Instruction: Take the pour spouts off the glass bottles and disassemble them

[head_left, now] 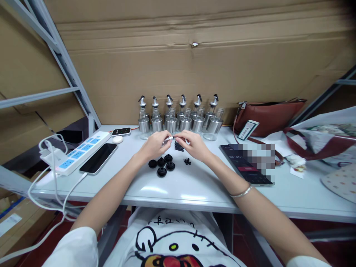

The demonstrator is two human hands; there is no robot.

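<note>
My left hand (155,144) and my right hand (194,144) meet over the middle of the white table (180,189), fingers pinched together. Between them they hold a small silver metal spout (169,138) with a black tip; the right fingertips close on its black end. Just below the left hand lie several round black rubber stoppers (161,165). A few tiny black pieces (187,161) lie under the right hand, and another dark part (179,147) sits between the hands. Behind stands a row of several glass bottles with silver bases and pourer tops (178,118).
A blue-and-white power strip (79,152) and a black phone (98,158) on a white cable lie at the left. A dark tablet (244,165) lies at the right, with a brown handbag (267,113) behind it. Cardboard (194,55) backs the table.
</note>
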